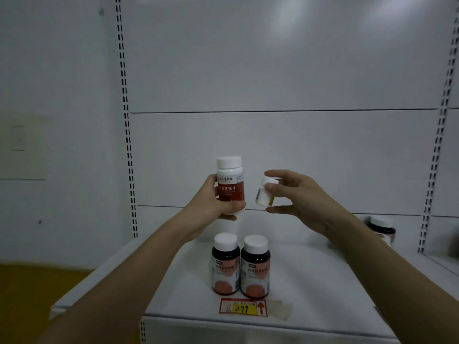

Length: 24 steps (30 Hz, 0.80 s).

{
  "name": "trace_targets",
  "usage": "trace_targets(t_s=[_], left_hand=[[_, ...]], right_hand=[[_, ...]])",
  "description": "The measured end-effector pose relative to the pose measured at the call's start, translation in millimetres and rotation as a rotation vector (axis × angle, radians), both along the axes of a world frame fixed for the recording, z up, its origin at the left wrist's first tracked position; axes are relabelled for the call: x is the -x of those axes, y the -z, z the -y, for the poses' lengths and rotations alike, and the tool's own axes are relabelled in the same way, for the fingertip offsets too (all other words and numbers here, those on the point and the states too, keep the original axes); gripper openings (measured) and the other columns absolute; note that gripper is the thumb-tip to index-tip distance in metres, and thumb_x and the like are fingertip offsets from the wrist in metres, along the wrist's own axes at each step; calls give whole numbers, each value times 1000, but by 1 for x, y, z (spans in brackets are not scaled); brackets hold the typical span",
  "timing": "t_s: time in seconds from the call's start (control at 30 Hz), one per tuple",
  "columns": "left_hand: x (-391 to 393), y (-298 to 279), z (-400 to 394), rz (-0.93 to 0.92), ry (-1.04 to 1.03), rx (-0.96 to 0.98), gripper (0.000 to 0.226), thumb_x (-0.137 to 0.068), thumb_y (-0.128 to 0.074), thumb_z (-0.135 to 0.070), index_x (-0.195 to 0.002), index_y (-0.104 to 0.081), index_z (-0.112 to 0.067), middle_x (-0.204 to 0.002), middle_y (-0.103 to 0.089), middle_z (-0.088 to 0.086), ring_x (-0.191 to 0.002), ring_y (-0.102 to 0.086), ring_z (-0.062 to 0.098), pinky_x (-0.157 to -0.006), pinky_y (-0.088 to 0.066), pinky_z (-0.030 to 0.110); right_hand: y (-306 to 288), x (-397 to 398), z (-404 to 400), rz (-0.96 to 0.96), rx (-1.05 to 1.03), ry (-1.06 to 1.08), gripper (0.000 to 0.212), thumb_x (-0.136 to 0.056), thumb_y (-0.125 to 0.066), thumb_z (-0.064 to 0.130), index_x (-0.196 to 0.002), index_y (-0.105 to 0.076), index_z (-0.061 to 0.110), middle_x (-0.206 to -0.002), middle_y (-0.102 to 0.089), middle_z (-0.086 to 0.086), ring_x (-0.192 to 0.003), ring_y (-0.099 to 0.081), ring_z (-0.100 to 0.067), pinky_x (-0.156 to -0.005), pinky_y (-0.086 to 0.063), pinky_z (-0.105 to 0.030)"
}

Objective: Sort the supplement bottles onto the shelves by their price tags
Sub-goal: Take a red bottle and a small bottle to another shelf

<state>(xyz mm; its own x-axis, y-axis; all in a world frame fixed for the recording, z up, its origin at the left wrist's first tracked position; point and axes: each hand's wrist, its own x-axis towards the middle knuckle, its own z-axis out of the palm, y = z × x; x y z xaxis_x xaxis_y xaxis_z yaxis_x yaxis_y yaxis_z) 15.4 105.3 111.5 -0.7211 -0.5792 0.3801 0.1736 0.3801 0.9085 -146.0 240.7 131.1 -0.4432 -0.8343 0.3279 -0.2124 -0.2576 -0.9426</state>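
Reading labels first: we see a yellow price tag [244,308] marked "299" with a red arrow pointing up, stuck at the front edge of the white shelf [323,289]. Chinese print on the bottles is mostly too blurred to read. Left hand [216,202] has its fingers wrapped round a white-capped bottle with a white and red label [229,181], upright, held above the shelf. Right hand [298,194] pinches a smaller white bottle [264,194], tilted, thumb below and fingers over its cap; a yellow-red mark shows on its side. The two held bottles sit just beside each other, not touching. Below them, two dark brown bottles stand upright on the shelf behind the tag, left one [225,264] and right one [255,268], white caps, white labels with a reddish blob, touching side by side. Another dark bottle [381,229] stands far right at the shelf's back, partly hidden by the right forearm.
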Motion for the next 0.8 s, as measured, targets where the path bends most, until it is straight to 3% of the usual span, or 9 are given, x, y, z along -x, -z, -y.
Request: trace_targets(t_s=[0.17, 0.33, 0.43, 0.53, 0.7, 0.8], left_hand=[[-8, -4, -13, 70, 73, 76, 55, -88, -68, -19, -132, -36, -28, -120, -59, 1, -103, -63, 16, -71, -53, 22], [-25, -3, -24, 34, 247, -96, 44, -96, -53, -9, -135, -39, -24, -118, -57, 7, -101, -59, 20, -77, -53, 32], [-42, -3, -22, 2, 278, -122, 46, -94, -56, -8, -135, -41, -23, -124, -59, 6, -110, -61, 22, -85, -56, 37], [-59, -1, -19, -42, 230, -114, 44, -89, -65, -10, -126, -47, -26, -124, -62, 2, -107, -66, 19, -82, -59, 35], [-79, 11, -13, -6, 102, 25, 62, -77, -80, -15, -128, -48, -28, -126, -62, -4, -111, -63, 14, -98, -52, 42], [-85, 20, -19, 4, 115, 39, 76, -74, -82, -14, -134, -40, -33, -128, -61, -5, -111, -63, 14, -101, -49, 43]], right_hand=[[-10, -18, -16, 15, -63, -3, 25, -91, -67, 14, -116, -66, 7, -114, -68, -15, -103, -69, -28, -76, -61, -40], [-21, -46, -24, 24, -46, 49, 22, -91, -67, 15, -112, -66, 17, -112, -69, -18, -92, -73, -27, -65, -60, -34], [-23, -63, -27, 29, -53, 80, 18, -96, -60, 18, -112, -69, 20, -116, -67, -16, -95, -72, -28, -66, -60, -31], [-21, -79, -32, 63, -68, 77, 24, -100, -52, 15, -116, -69, 21, -121, -63, -16, -100, -70, -31, -70, -60, -33], [-17, -108, -47, 57, -91, 147, 26, -99, -55, 13, -121, -67, 18, -115, -68, -12, -96, -72, -27, -71, -61, -35], [-11, -123, -58, 32, -98, 219, 22, -94, -63, 17, -115, -67, 13, -111, -69, -13, -94, -71, -24, -68, -60, -32]])
